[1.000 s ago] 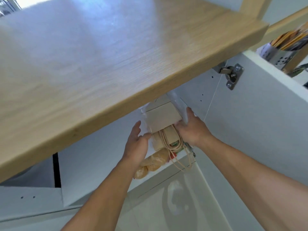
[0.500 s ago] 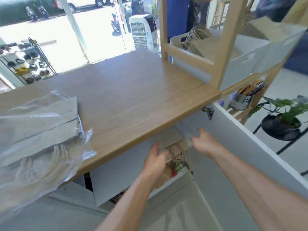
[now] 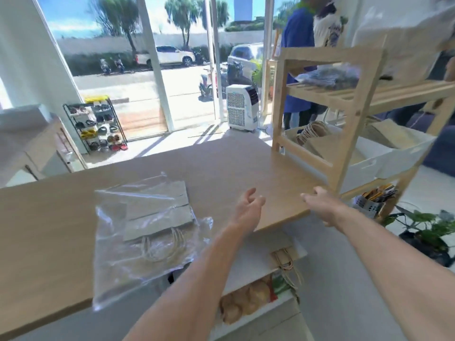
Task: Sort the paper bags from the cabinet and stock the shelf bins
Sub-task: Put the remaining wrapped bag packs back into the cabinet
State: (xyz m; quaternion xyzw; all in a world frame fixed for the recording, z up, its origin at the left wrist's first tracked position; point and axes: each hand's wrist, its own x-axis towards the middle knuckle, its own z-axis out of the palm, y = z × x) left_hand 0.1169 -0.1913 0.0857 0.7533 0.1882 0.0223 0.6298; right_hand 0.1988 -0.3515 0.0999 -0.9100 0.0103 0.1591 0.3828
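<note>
A clear plastic pack of flat brown paper bags point(image 3: 157, 212) with twine handles lies on the wooden counter point(image 3: 221, 163), overhanging its near edge. My left hand point(image 3: 248, 207) hovers over the counter's right part, fingers apart, holding nothing. My right hand point(image 3: 320, 204) is at the counter's right edge by the shelf post, fingers apart and empty. Below the counter, brown paper bags point(image 3: 286, 257) with handles stick out of the open cabinet point(image 3: 251, 264). White bins point(image 3: 369, 163) on the wooden shelf unit point(image 3: 354, 114) hold more paper bags point(image 3: 312, 134).
Bread-like items point(image 3: 243, 301) sit on the cabinet's lower shelf. A potted plant point(image 3: 426, 230) and a utensil caddy point(image 3: 369, 205) stand at right. Two people stand behind the shelf point(image 3: 302, 45). A white cooler unit point(image 3: 241, 107) and a shoe rack point(image 3: 98, 124) are by the glass doors.
My head rose from under the counter to above it. Both hands let go of the bags in the cabinet and came up to counter level, empty.
</note>
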